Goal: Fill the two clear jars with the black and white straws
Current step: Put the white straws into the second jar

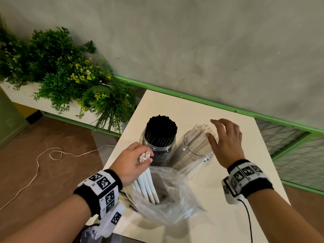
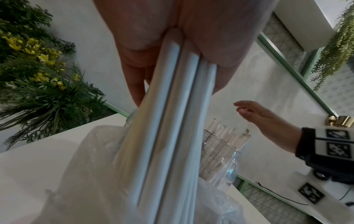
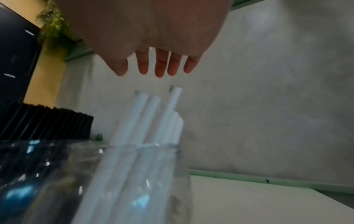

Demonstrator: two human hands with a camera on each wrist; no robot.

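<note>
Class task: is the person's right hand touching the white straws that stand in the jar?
Apart. The right wrist view shows the right hand open above the white straws, with bare wall visible between its fingers and the straw tips.

A grey plaster wall (image 1: pixel 192 41) with green trim (image 1: pixel 210 102) backs the white table (image 1: pixel 236 137); leafy plants (image 1: pixel 66 76) stand left, brown floor (image 1: pixel 61 137) below.

I'm seeing the white table (image 1: pixel 192 106) carrying two jars, black-straw jar (image 1: pixel 158 146) left, white-straw jar (image 1: pixel 194 153) right, bag (image 1: pixel 175 204) nearer.
</note>
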